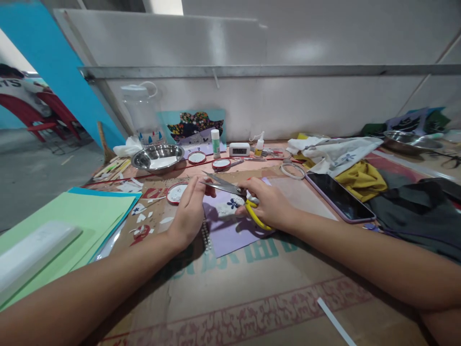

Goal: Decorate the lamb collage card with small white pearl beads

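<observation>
My right hand (265, 202) grips a pair of scissors (226, 186) by the yellow handles, with the blades parted and pointing left. The blades reach the fingers of my left hand (190, 206), which are closed together; what they pinch is hidden. Beneath both hands lies a sheet of purple paper (230, 242) bearing a piece of white fabric with a dark blue flower (233, 203). Along its left edge, a string of silvery beads (206, 235) hangs down below my left hand. Just behind that hand is a small red-rimmed dish (175, 193) of tiny beads.
Cardboard (216, 293) covers the work surface. Green paper (97, 211) and a white case (36, 254) lie left, a phone (340, 197) and cloths (360, 180) right. Behind stand a metal bowl (158, 166), glue stick (215, 144), clock (239, 149) and glue bottle (259, 145).
</observation>
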`<state>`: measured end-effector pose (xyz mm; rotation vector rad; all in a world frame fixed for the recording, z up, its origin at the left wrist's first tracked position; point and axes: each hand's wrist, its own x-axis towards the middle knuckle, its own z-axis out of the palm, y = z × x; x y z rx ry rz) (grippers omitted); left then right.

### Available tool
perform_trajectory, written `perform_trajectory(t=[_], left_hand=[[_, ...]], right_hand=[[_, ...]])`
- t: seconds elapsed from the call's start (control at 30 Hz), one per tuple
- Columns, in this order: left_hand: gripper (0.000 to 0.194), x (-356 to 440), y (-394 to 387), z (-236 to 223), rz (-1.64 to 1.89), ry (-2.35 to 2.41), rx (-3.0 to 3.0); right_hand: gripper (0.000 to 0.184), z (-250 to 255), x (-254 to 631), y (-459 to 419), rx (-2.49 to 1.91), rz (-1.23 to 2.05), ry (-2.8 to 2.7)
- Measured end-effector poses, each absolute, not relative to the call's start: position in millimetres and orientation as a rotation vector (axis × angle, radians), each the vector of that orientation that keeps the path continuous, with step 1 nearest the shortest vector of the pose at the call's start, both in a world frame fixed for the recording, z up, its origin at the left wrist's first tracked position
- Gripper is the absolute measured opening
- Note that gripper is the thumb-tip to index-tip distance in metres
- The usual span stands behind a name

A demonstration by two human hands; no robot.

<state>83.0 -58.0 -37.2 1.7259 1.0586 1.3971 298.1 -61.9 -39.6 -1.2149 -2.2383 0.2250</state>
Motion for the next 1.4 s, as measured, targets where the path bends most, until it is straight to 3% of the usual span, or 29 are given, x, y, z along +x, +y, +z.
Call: perform_trajectory(t=[0.9, 1.2, 1.4], left_hand=[[0.034, 87, -63, -32, 1.385, 1.076, 1.862], [0.030, 85, -60, -33, 1.390, 1.069, 1.857], [0.027, 82, -50, -36, 1.398, 1.058, 1.820]], right_hand=[[0.050, -41, 298, -60, -1.266, 0.309, -2.226], [0.040, -43, 301, -60, -1.284, 0.275, -2.231], [0.044, -18, 307, -58, -1.278, 0.188, -2.235]])
